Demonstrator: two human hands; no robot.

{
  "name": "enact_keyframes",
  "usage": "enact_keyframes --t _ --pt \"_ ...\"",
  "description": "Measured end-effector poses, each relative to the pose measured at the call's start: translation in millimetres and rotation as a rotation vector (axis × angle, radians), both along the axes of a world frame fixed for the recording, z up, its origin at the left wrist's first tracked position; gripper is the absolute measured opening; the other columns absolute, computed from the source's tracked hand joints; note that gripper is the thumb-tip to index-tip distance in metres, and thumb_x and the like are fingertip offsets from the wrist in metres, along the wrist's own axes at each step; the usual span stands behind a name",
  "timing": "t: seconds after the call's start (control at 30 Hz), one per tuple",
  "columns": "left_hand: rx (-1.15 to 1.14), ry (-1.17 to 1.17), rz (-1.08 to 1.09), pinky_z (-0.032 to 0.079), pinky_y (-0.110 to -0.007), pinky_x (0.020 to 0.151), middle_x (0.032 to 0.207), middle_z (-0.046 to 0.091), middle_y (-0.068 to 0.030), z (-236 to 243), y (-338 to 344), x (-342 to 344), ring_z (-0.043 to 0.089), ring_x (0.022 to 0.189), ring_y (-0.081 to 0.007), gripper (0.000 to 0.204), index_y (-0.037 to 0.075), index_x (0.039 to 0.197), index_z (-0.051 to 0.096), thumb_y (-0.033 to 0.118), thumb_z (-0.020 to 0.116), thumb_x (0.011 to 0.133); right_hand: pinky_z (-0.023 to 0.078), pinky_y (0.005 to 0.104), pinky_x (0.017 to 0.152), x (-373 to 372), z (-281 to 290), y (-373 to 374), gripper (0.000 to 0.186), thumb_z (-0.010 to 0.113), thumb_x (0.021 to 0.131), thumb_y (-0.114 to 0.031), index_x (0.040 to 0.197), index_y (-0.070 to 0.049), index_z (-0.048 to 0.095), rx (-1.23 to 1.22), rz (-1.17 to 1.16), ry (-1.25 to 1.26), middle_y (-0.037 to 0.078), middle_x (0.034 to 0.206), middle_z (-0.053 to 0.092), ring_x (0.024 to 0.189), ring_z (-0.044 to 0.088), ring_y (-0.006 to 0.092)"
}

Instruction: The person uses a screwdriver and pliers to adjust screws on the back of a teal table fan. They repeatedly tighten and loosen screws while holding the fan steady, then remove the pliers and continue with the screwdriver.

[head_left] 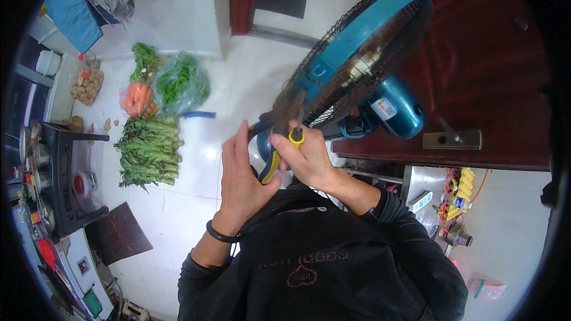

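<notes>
My left hand [242,175] is at the pliers [270,166], which have navy and yellow handles; its thumb lies along one handle and its fingers reach up by the other. Their jaws are blurred against the fan. In my right hand [309,157] is a screwdriver [296,135] with a yellow handle, its thin shaft pointing up toward the fan grille. The fingers of that hand also come close to the pliers; whether they touch is unclear. Right in front stands the fan [351,47], with a teal rim, dark wire grille and teal motor housing [395,107], tilted to the right.
Leafy green stalks [148,150], bagged greens [181,83] and carrots [138,96] lie on the white tiled floor at left, near a bag of brown, round produce [87,83]. A dark red door [476,71] stands behind the fan. A black rack [62,172] lines the left side.
</notes>
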State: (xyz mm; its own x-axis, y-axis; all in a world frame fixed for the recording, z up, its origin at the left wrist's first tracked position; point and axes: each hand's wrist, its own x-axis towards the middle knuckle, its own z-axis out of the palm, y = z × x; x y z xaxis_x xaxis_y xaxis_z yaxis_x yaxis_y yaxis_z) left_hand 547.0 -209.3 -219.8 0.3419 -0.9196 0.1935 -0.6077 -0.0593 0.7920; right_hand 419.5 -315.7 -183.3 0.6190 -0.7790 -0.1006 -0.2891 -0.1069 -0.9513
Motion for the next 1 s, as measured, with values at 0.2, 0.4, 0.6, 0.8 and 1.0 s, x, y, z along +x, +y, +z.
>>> enact_keyframes --t 0.2,0.4,0.6,0.8,1.0 --pt "0.013 -0.011 0.018 0.047 -0.038 0.078 0.114 0.051 -0.0154 -15 -4 0 0.053 0.096 -0.028 0.108 0.003 0.158 0.023 0.006 0.082 0.067 0.051 0.0344 0.051 -3 -2 -5 0.028 0.063 0.099 -0.025 0.095 0.002 0.059 -0.064 0.055 0.014 0.013 0.066 0.066 0.055 0.069 0.0228" --pt "-0.01 0.014 0.06 0.045 -0.037 0.076 0.103 0.052 -0.0131 -16 -6 -6 0.05 0.088 -0.0262 0.097 0.001 0.154 0.033 0.005 0.082 0.07 0.052 0.0331 0.051 -5 0 -5 0.025 0.065 0.098 -0.021 0.097 0.004 0.058 -0.052 0.075 0.013 0.015 0.069 0.068 0.058 0.071 0.0231" --pt "-0.072 -0.067 0.109 0.043 -0.036 0.074 0.102 0.052 -0.0126 -14 -10 -8 0.049 0.085 -0.0259 0.098 0.001 0.153 0.034 0.011 0.086 0.07 0.053 0.0316 0.052 -7 -2 -6 0.025 0.065 0.099 -0.021 0.096 0.003 0.058 -0.074 0.091 -0.038 0.016 0.07 0.068 0.061 0.073 0.0233" --pt "-0.115 -0.06 0.114 0.042 -0.036 0.073 0.101 0.053 -0.0115 -8 -15 -6 0.049 0.083 -0.0258 0.093 0.001 0.152 0.037 0.01 0.085 0.072 0.051 0.033 0.053 -6 0 -8 0.025 0.063 0.1 -0.021 0.095 0.003 0.058 -0.12 0.108 -0.026 0.013 0.067 0.066 0.061 0.071 0.0243" --pt "-0.079 -0.032 0.152 0.044 -0.041 0.08 0.1 0.061 -0.015 -6 -16 -2 0.057 0.088 -0.0336 0.072 0.003 0.144 0.048 0.002 0.076 0.078 0.05 0.0338 0.054 -1 3 -6 0.026 0.062 0.101 -0.023 0.095 0.002 0.058 -0.028 0.088 -0.057 0.011 0.064 0.065 0.059 0.069 0.024"
